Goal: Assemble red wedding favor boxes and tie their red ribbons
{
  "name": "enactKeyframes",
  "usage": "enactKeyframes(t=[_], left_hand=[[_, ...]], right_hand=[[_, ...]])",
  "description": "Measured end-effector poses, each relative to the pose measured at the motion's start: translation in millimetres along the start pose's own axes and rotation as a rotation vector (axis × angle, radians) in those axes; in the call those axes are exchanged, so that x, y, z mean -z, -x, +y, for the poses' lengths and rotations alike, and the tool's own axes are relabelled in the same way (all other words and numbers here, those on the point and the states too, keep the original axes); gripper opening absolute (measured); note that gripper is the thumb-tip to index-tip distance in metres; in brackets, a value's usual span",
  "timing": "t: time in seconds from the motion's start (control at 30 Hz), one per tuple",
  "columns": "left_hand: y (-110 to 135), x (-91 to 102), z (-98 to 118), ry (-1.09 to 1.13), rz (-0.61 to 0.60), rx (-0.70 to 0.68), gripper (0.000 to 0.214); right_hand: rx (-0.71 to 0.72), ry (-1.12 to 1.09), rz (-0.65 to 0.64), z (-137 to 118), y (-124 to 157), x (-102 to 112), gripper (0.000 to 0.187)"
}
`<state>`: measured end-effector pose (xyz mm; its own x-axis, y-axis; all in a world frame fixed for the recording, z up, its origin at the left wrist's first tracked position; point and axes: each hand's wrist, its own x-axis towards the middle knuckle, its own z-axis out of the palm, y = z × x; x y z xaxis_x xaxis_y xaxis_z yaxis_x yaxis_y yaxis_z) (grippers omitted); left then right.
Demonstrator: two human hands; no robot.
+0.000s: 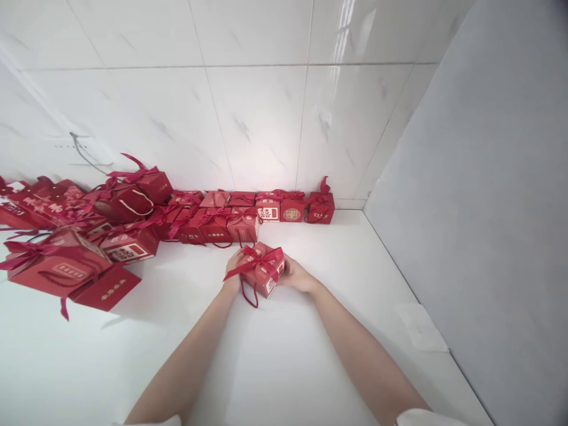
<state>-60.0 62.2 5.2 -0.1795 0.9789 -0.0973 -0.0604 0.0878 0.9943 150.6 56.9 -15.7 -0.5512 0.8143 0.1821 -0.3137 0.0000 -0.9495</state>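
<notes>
A red gift box (262, 273) with a ribbon bow on top and a dark red cord handle hanging at its front is held between my two hands. My left hand (231, 273) grips its left side, the fingers partly hidden behind the box. Against the right side presses my right hand (296, 276), its fingertips also hidden by the box. Just behind it stands a front row of red gift boxes (215, 228), ending in a lighter red box (243, 228) close to my left hand. A back row of boxes (291, 208) runs along the wall.
Several larger red boxes (62, 263) with ribbons are heaped at the left. White tiles (261, 124) line the back wall, and a grey panel (488, 177) borders the white tabletop (346, 378) at right. A white square piece (422, 327) lies near that panel; a cable (86, 157) hangs behind the boxes.
</notes>
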Motion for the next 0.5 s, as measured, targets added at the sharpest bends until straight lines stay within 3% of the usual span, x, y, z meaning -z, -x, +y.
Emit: enactKeyframes(t=[0.1, 0.2, 0.33, 0.5], left_hand=[[-1.6, -5.6, -20.6, 0.019, 0.098, -0.070, 0.049], [-0.3, -5.5, -25.5, -0.019, 0.097, -0.119, 0.060], [9.1, -5.1, -22.4, -0.149, -0.041, -0.207, 0.050], [22.8, -10.6, -19.2, -0.323, -0.214, -0.297, 0.048]], right_hand=[[0.051, -0.022, 0.109, 5.8, -5.4, 5.5, 0.080], [0.105, -0.041, 0.309, 15.5, -10.8, 9.9, 0.077], [0.129, -0.062, 0.543, 25.0, -13.9, 16.9, 0.054], [0.157, -0.125, 0.679, 25.1, -15.3, 20.0, 0.037]])
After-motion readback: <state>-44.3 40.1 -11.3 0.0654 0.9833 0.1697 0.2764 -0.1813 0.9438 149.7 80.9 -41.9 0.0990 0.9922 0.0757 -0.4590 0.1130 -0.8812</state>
